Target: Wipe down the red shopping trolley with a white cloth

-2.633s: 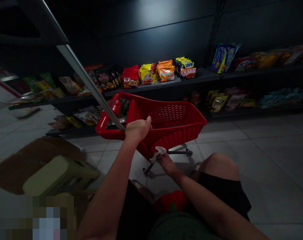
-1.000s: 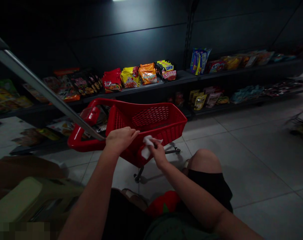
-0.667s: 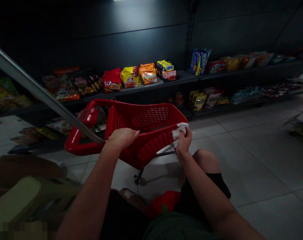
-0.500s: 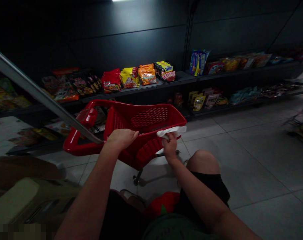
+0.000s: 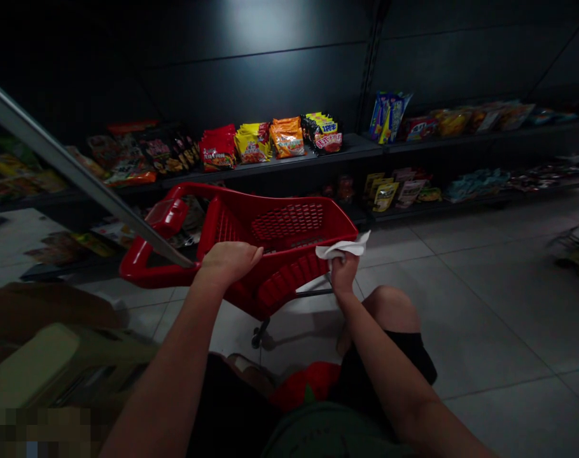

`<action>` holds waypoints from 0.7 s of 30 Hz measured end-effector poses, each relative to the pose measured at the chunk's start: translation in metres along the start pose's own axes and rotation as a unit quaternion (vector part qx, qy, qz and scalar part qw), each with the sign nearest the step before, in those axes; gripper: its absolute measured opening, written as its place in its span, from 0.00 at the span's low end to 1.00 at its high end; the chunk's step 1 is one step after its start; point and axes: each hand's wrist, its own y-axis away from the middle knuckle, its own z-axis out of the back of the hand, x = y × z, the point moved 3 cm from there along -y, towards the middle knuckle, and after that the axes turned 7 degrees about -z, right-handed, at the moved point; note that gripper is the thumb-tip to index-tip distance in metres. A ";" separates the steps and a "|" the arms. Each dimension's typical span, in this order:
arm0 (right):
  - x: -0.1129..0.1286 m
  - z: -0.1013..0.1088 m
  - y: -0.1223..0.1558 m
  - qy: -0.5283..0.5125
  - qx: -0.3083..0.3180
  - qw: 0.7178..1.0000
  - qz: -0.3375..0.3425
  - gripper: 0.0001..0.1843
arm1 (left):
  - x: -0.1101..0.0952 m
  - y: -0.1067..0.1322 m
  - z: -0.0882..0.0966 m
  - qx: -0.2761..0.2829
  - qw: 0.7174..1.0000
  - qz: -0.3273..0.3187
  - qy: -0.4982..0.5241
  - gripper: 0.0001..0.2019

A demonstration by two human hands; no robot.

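In front of me stands a small red plastic shopping cart [image 5: 289, 273] with slotted basket walls. My left hand [image 5: 230, 261] is closed over the near rim of its basket, close to the handle end. A white cloth [image 5: 344, 248] lies against the near rim toward the cart's front end, with my right hand [image 5: 345, 270] closed around it from below. The cloth's corners stick out above the fingers. A grey metal pole [image 5: 93, 178] slants down to the cart beside my left wrist.
Behind the cart, a dark shelf [image 5: 265, 166] carries several snack packets [image 5: 289, 137], with more bags [image 5: 385, 194] on the lower level. A beige box-like object [image 5: 36, 356] stands at my lower left. Grey floor tiles [image 5: 475, 305] stretch to the right.
My right hand and the white cloth have slid to the right along the near rim, toward the front end. My left hand keeps its hold; the view has shifted slightly.
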 end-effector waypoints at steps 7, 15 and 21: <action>0.059 -0.064 0.117 -0.060 0.295 0.945 0.125 0.19 | -0.003 0.003 0.001 0.006 1.000 0.012 -0.015 0.32; -0.018 -0.019 0.037 -0.052 0.078 0.995 -0.047 0.17 | -0.003 0.009 0.000 -0.014 1.000 0.004 -0.021 0.30; -0.025 -0.036 0.054 -0.104 0.009 0.980 -0.168 0.19 | -0.004 0.007 -0.002 -0.022 1.000 0.008 -0.009 0.30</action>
